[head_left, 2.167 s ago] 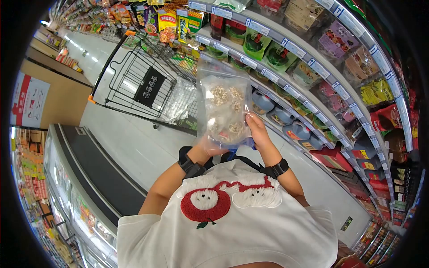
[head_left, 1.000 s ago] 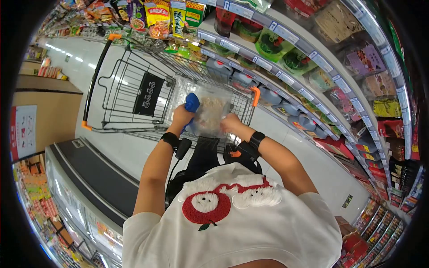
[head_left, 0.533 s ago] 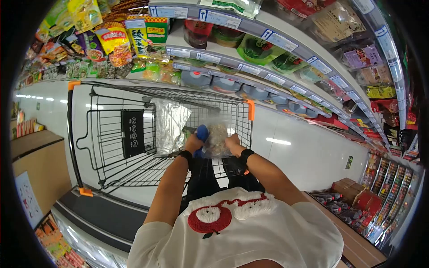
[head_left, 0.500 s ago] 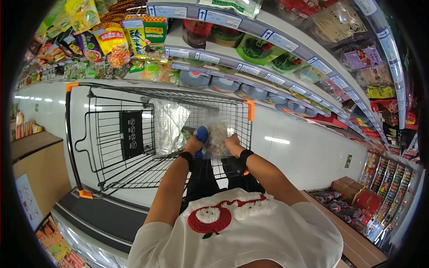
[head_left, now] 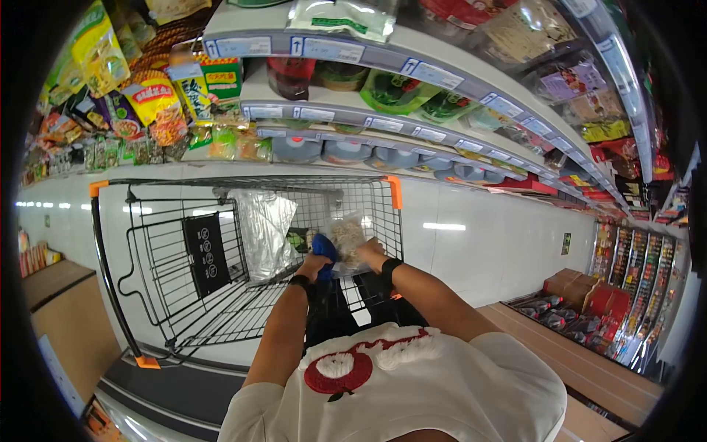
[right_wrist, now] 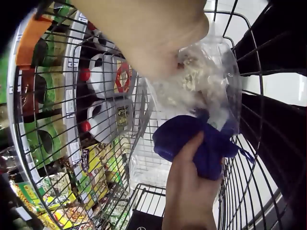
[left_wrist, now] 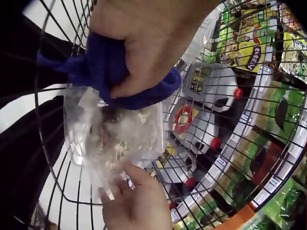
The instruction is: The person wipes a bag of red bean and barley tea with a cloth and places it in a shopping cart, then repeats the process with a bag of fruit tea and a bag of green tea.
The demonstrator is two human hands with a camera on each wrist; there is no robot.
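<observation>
In the head view, my left hand (head_left: 315, 267) grips a bundled blue cloth (head_left: 325, 249) inside the shopping cart. A clear plastic bag (head_left: 344, 232) with pale, clumpy dried food in it lies low in the cart's front part, beside the cloth. My right hand (head_left: 371, 253) holds the bag's other side. From the left wrist, the right thumb and fingers pinch the bag's edge, while the cloth (left_wrist: 103, 72) hangs over its near end. Seen from the right wrist, the left thumb (right_wrist: 194, 143) presses over the cloth, which has a thin cord trailing off it.
Wire walls of the black cart (head_left: 213, 335) surround both hands, with orange corner caps (head_left: 395, 193). A crumpled sheet of clear plastic (head_left: 261, 232) lies farther back in the cart. Stocked shelves (head_left: 331, 110) run along the far side; cartons (head_left: 589, 291) stand at right.
The bag, earlier held up by both hands in front of the body, is now down inside the cart. Over the last half second, cart and hands shift slightly left and lower in the head view.
</observation>
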